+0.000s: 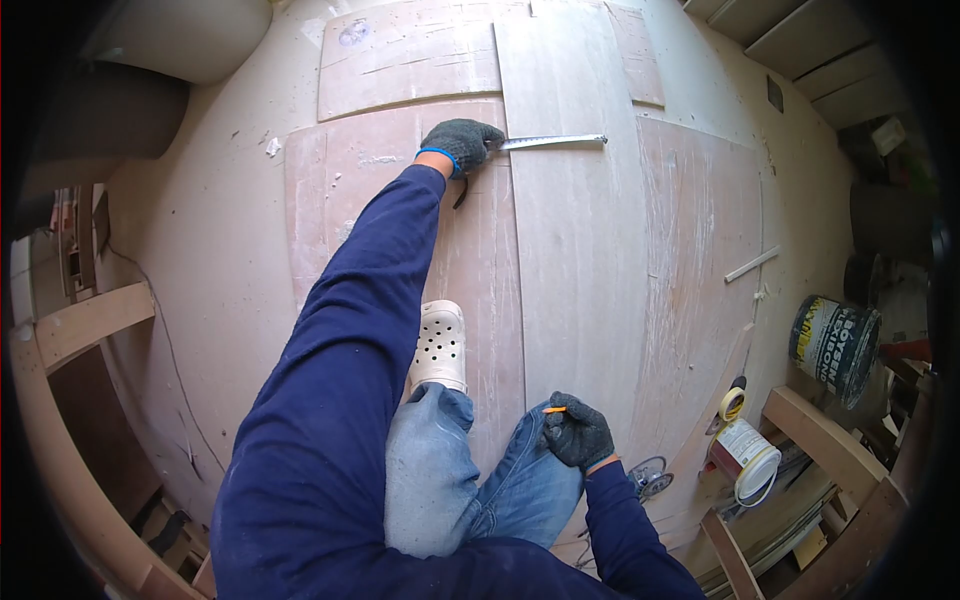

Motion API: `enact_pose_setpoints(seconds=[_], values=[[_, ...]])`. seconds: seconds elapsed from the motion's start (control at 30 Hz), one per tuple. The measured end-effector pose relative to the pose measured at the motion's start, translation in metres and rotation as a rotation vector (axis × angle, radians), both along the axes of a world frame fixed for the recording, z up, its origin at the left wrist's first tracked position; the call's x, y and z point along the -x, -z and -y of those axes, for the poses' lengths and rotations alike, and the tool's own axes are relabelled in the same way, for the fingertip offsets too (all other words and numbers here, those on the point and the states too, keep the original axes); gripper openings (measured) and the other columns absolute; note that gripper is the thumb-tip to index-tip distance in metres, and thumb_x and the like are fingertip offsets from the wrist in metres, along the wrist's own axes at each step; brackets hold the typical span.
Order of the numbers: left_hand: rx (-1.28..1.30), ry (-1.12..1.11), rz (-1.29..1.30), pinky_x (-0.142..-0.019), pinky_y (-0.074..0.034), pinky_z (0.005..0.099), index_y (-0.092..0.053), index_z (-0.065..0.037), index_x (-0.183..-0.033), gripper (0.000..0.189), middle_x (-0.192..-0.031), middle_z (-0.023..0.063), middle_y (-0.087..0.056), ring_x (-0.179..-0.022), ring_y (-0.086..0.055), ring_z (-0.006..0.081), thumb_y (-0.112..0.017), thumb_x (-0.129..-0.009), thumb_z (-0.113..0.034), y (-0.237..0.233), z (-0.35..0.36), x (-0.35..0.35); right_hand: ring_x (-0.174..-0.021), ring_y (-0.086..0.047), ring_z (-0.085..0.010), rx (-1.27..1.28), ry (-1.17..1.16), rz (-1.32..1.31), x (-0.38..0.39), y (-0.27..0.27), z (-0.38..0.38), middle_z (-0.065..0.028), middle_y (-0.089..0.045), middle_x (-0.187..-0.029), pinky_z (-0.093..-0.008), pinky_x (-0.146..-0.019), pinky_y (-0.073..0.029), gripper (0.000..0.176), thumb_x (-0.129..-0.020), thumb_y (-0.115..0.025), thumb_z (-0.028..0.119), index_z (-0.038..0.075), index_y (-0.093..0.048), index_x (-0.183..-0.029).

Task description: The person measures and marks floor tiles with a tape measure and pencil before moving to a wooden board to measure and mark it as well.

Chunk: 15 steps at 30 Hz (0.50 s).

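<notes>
In a dark grey work glove, my left hand (460, 146) is closed around a tape measure (555, 142). The silver blade lies across the width of a long pale board (575, 230), with its end near the board's right edge. The tape's case is mostly hidden by the glove. By my right knee, my gloved right hand (580, 432) is closed on a thin orange pencil (554, 409); only a short piece of it shows. The pale board rests on top of wider pinkish panels (400, 210).
A white clog (438, 345) is on my foot, left of the board. To the right are a white strip (752, 264), a labelled dark bucket (835, 345), a smaller white pail (742, 462) and a tape roll (732, 405). Wooden framing (95, 325) stands at left.
</notes>
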<state>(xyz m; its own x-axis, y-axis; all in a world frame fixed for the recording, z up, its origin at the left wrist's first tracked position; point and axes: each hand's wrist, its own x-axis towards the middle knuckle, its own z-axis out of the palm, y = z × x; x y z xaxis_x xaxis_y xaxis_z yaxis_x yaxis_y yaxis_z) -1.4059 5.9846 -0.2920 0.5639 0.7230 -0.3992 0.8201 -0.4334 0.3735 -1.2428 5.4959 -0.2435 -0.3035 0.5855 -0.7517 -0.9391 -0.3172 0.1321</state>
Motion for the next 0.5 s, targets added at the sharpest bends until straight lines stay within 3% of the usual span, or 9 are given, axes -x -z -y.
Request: enact_pose_setpoints(seconds=[0.13,0.2,0.23,0.3,0.33,0.37,0.43,0.5], values=[[-0.071,-0.005,0.04,-0.092,-0.05,0.0379,-0.063,-0.023,-0.124,0.044,-0.115,0.0119,-0.067,-0.102,-0.065,0.0273,-0.055,-0.084,-0.007,0.008,-0.003,0.001,-0.09,-0.062,-0.028,0.021,-0.002,0.012,0.0,-0.001,0.0,-0.0205,-0.063,-0.104,-0.0425,-0.078,-0.053,0.035,-0.093,-0.055,0.013,-0.005,-0.054,-0.123],[0.127,-0.216,0.117,-0.082,-0.054,0.036,-0.064,-0.019,-0.123,0.04,-0.106,0.0131,-0.069,-0.09,-0.068,0.0234,-0.057,-0.084,-0.01,0.006,-0.007,0.001,-0.09,-0.061,-0.0277,0.043,-0.008,0.032,0.0,0.001,0.0,-0.0203,-0.063,-0.103,-0.0419,-0.078,-0.052,0.035,-0.093,-0.055,0.013,-0.005,-0.054,-0.123],[0.127,-0.218,0.114,-0.082,-0.054,0.036,-0.064,-0.019,-0.123,0.04,-0.106,0.0131,-0.069,-0.09,-0.068,0.0234,-0.057,-0.084,-0.01,0.006,-0.009,0.003,-0.09,-0.061,-0.0275,0.03,-0.01,0.025,0.0,0.001,0.0,-0.02,-0.063,-0.103,-0.0415,-0.078,-0.052,0.035,-0.093,-0.055,0.013,-0.005,-0.054,-0.123],[0.197,-0.227,0.293,-0.07,-0.056,0.0335,-0.064,-0.017,-0.12,0.037,-0.097,0.0137,-0.07,-0.079,-0.068,0.0187,-0.062,-0.083,-0.014,0.025,-0.019,0.013,-0.09,-0.061,-0.0273,0.016,-0.016,0.013,0.0,0.001,-0.001,-0.0197,-0.063,-0.102,-0.0411,-0.077,-0.052,0.035,-0.092,-0.055,0.013,-0.005,-0.054,-0.122],[0.12,-0.156,0.32,-0.067,-0.055,0.0322,-0.066,-0.015,-0.116,0.038,-0.095,0.0107,-0.07,-0.078,-0.067,0.0171,-0.069,-0.078,-0.018,0.035,-0.025,0.017,-0.09,-0.061,-0.0271,-0.001,-0.029,0.016,0.0,0.0,-0.001,-0.0195,-0.062,-0.101,-0.0411,-0.077,-0.052,0.034,-0.093,-0.055,0.013,-0.004,-0.055,-0.122],[0.119,-0.158,0.317,-0.067,-0.055,0.0322,-0.066,-0.015,-0.116,0.038,-0.095,0.0107,-0.07,-0.078,-0.067,0.0171,-0.069,-0.078,-0.018,0.025,-0.022,0.018,-0.09,-0.06,-0.0269,-0.018,-0.041,0.019,0.0,0.0,-0.001,-0.0193,-0.062,-0.101,-0.041,-0.077,-0.052,0.034,-0.093,-0.056,0.013,-0.004,-0.055,-0.122],[0.536,-0.443,0.424,-0.075,-0.053,0.0317,-0.069,-0.013,-0.109,0.035,-0.093,0.0073,-0.069,-0.081,-0.066,0.0174,-0.072,-0.075,-0.021,-0.006,-0.011,0.02,-0.09,-0.061,-0.027,-0.017,-0.032,0.005,-0.001,0.003,0.0,-0.0199,-0.062,-0.101,-0.0412,-0.078,-0.052,0.033,-0.093,-0.055,0.013,-0.004,-0.055,-0.121],[0.565,-0.396,0.458,-0.077,-0.052,0.0309,-0.07,-0.012,-0.105,0.034,-0.093,0.0063,-0.069,-0.083,-0.065,0.0171,-0.073,-0.073,-0.022,0.003,-0.012,0.022,-0.09,-0.061,-0.0271,-0.013,-0.025,-0.007,-0.001,0.004,0.002,-0.0204,-0.063,-0.102,-0.0415,-0.078,-0.053,0.033,-0.094,-0.054,0.013,-0.004,-0.055,-0.121]])
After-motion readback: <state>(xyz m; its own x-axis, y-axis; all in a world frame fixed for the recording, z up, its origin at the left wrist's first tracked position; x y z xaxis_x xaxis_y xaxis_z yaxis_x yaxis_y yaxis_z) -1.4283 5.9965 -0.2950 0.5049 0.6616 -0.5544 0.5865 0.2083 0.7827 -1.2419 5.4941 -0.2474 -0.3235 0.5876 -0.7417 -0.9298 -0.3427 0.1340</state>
